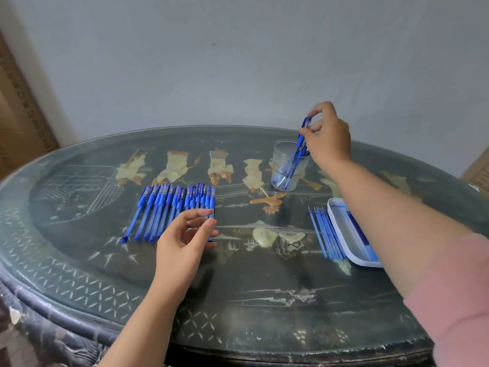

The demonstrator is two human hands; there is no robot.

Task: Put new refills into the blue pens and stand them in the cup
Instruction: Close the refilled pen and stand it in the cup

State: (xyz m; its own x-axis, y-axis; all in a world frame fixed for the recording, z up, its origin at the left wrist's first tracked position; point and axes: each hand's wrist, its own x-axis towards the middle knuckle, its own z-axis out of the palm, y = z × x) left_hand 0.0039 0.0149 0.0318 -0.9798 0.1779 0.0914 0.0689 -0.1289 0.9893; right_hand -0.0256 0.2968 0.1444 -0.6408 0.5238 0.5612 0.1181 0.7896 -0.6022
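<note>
Many pens (172,207) lie in a row on the counter (238,274), likely awaiting refills | your left grip (182,242) hovers loose above them, empty | few finished pens (287,170) stand in the cup (280,160) | your right grip (328,136) pinches another pen (301,140), tip inside it | spare refills (326,231) lie beside the tray (344,229)

This looks to me like a room in a home. The tabletop (79,274) is a worn, oval lacquered piece with inlaid figures (174,168) under glass. It stands against a plain painted wall (238,62), with a cardboard box (21,115) on my left.
</note>
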